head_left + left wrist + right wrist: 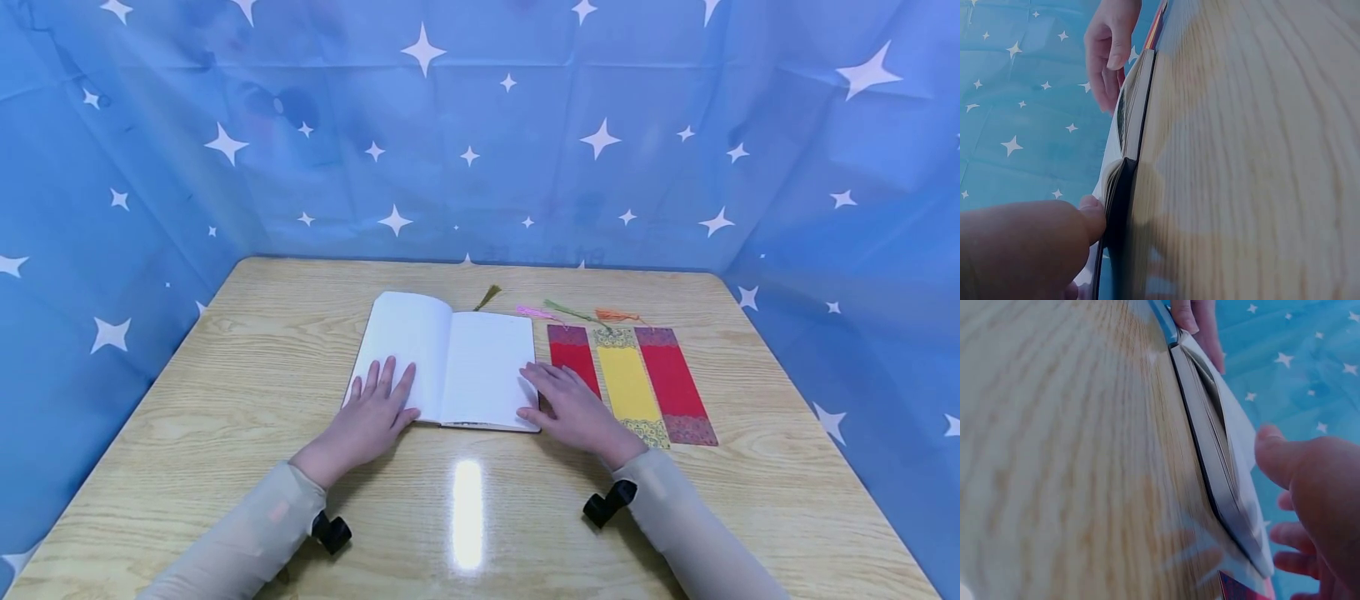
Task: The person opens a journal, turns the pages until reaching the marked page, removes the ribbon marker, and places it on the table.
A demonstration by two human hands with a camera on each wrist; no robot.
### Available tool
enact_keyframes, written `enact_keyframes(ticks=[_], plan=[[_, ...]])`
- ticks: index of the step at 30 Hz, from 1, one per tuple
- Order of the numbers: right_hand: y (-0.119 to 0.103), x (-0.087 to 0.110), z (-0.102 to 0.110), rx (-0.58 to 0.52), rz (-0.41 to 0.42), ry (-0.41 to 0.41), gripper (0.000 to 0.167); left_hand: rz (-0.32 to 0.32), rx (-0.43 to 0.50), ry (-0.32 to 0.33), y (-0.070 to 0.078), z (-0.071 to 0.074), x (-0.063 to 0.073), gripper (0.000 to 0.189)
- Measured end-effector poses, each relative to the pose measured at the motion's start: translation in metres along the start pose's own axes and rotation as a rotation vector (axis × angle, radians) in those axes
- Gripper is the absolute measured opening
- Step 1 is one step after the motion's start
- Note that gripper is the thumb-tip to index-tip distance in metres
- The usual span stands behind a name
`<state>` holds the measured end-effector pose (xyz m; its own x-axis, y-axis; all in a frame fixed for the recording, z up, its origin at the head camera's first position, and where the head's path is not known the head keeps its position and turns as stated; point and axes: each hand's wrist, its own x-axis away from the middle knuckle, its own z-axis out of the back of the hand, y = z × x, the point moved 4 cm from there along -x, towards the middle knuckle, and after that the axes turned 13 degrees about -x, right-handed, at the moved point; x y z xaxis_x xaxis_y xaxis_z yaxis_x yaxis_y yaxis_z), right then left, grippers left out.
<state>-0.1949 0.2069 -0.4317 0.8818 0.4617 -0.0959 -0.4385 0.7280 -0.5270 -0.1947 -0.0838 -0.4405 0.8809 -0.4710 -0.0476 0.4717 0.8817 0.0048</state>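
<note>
An open notebook (487, 367) with blank-looking white pages lies on the wooden table. My left hand (367, 421) rests on the lower part of its left page, fingers spread and straight. Over the right page's outer edge is my right hand (577, 408), fingers loosely extended and holding nothing. In the right wrist view its thumb (1275, 456) is close beside the page. An olive tassel (487, 297) sticks out from the top of the notebook. The right wrist view shows the right-hand pages (1210, 406) parted by a gap.
To the right of the notebook lie a red bookmark (567, 354), partly hidden by my right hand, a yellow bookmark (628, 383) and another red bookmark (675, 375). Their pink, green and orange tassels point away from me. A blue star-patterned cloth (450, 183) hangs behind the wooden table (247, 367).
</note>
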Motion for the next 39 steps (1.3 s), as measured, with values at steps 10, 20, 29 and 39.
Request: enact_keyframes(ticks=[10, 20, 29, 39], plan=[[0.0024, 0.0018, -0.0035, 0.044, 0.041, -0.060, 0.080, 0.005, 0.040, -0.045, -0.0024, -0.0044, 0.0009, 0.064], [-0.0001, 0.0030, -0.0025, 0.066, 0.069, -0.074, 0.076, 0.011, 0.037, -0.070, -0.0027, -0.0055, 0.0001, 0.065], [0.0004, 0.0027, -0.0039, 0.071, 0.060, -0.097, 0.075, 0.000, 0.039, -0.041, -0.0032, -0.0053, 0.0008, 0.061], [-0.0015, 0.0010, -0.0023, 0.072, 0.060, -0.084, 0.068, 0.007, 0.018, -0.041, -0.0003, -0.0002, 0.0004, 0.060]])
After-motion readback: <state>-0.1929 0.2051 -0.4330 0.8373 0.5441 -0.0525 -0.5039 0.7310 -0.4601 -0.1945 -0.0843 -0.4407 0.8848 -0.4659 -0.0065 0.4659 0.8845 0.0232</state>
